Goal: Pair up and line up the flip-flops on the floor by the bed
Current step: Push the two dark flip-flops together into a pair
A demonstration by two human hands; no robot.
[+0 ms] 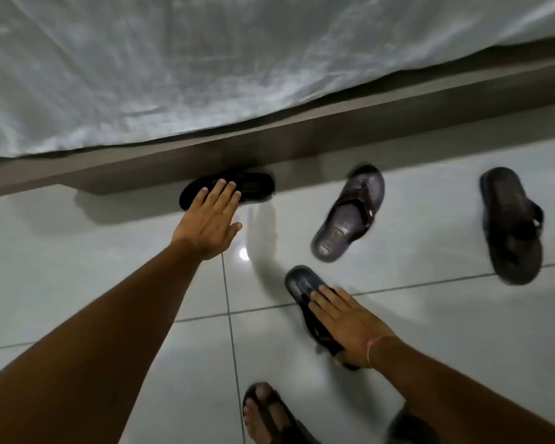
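Several dark flip-flops lie scattered on the white tiled floor (pixel 109 267). A black flip-flop (pixel 253 185) rests against the bed base, and my left hand (pixel 210 221) lies flat with its fingertips on it, fingers spread. A grey flip-flop (pixel 300 285) lies near me; my right hand (pixel 343 325) is laid over its strap part with the thumb tucked under its edge. A brown-grey flip-flop (pixel 346 216) sits in the middle, tilted. A dark flip-flop (pixel 510 225) lies at the far right.
The bed's wooden base (pixel 334 129) runs diagonally across the view, with a white sheet (pixel 205 65) hanging over it. My own foot in a dark sandal (pixel 266 411) stands at the bottom edge.
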